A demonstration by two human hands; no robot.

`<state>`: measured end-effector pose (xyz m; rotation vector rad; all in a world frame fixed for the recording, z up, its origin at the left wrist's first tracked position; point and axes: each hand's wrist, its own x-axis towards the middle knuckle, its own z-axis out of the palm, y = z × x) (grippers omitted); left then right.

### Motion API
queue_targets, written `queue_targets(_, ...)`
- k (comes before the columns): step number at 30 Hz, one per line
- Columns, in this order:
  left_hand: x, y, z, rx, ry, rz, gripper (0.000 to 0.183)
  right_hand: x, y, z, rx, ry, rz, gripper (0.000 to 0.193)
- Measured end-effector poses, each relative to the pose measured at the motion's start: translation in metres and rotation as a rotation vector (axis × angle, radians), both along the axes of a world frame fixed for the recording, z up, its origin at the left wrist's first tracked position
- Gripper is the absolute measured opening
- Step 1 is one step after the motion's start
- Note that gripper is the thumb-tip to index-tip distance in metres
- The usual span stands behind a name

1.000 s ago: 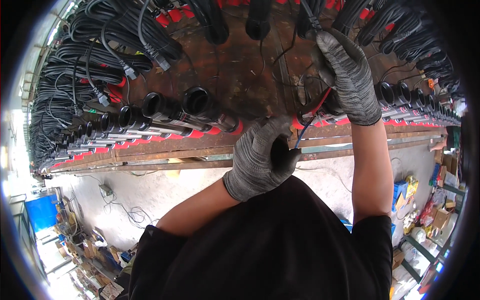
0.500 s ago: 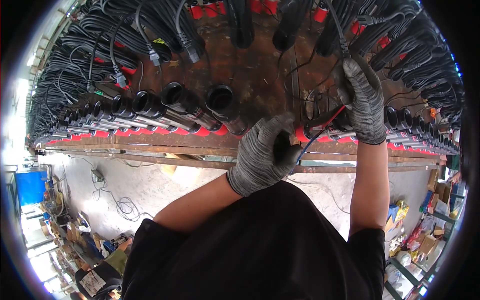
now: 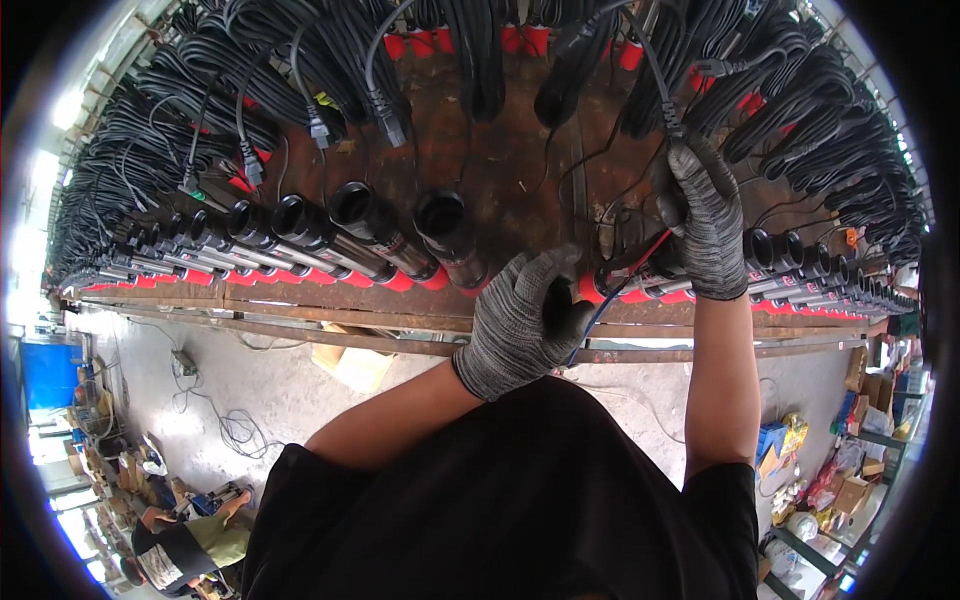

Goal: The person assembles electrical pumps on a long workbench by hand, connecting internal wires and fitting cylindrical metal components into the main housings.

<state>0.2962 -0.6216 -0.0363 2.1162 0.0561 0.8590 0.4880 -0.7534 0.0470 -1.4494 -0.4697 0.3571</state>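
My right hand (image 3: 708,215), in a grey knitted glove, is closed around the end of a black power cord plug (image 3: 670,112) above the table. A red wire (image 3: 650,250) runs up to this hand, and a blue wire (image 3: 605,308) slants down past my left thumb. Lower and to the left, my left hand (image 3: 525,322) in a matching glove is curved, thumb and fingers apart around a dark hollow; nothing held shows in it. Beside it on the left stands a black-topped metal tube (image 3: 446,230) with a red base. Another tube lies partly hidden between my hands.
Rows of similar tubes (image 3: 300,225) line the near edge of the rusty brown table (image 3: 520,180) on both sides. Coiled black cables (image 3: 480,60) hang along the far side. A blue barrel (image 3: 50,375) and another person (image 3: 185,550) are at lower left; cluttered shelves (image 3: 850,490) at lower right.
The view has shifted slightly, and my right hand appears a little lower and further left, still on the plug. My left hand keeps nearly the same curved pose.
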Motion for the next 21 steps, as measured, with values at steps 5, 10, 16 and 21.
queue_targets(5, 0.008, -0.003, 0.012, 0.049, 0.066, 0.046, 0.063, 0.001, -0.001, -0.006, 0.004, 0.090, 0.018, 0.027)
queue_targets(10, 0.047, 0.005, 0.026, 0.168, 0.131, 0.045, 0.057, 0.005, -0.006, -0.009, -0.023, 0.030, 0.060, 0.036)
queue_targets(16, 0.104, 0.015, 0.054, 0.238, 0.380, -0.095, 0.043, 0.011, -0.005, -0.009, 0.035, 0.032, 0.098, 0.028)
queue_targets(21, 0.106, 0.032, 0.059, 0.035, 0.527, -0.311, 0.039, 0.008, -0.004, 0.005, 0.067, 0.085, 0.053, 0.024)
